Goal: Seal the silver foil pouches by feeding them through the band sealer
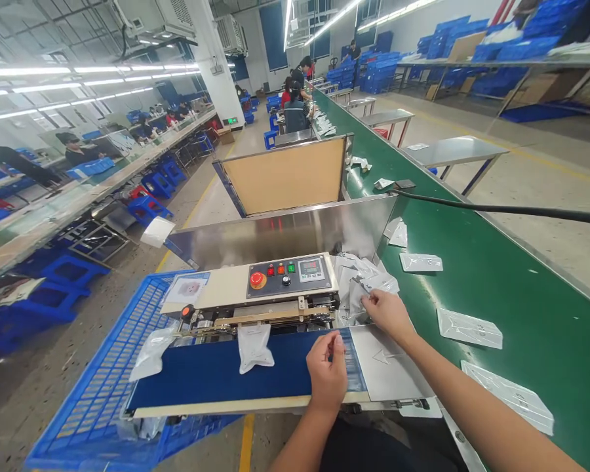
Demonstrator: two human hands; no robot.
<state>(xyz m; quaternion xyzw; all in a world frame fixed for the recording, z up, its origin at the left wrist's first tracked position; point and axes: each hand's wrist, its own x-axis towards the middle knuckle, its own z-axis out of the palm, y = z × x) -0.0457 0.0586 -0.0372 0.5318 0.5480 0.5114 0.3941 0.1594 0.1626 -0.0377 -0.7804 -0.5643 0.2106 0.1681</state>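
My right hand (387, 313) reaches to a heap of silver-white foil pouches (364, 272) beside the sealing machine, its fingers pinched on the edge of one pouch. Over the right part of the machine's blue belt (201, 377) is my left hand (328, 367), fingers curled toward the thumb and nothing visible in them. One pouch (254, 347) hangs from the sealing band (265, 318) onto the belt. Another pouch (152, 353) is at the belt's left end. The control panel (290, 274) has a red knob and several buttons.
A blue plastic crate (86, 387) stands under the machine's left end. Along the right runs a green conveyor (472, 275) with several flat pouches (469, 328) on it. A black cable (501, 208) crosses above it. Behind the machine rises a metal panel (285, 229). People sit farther off.
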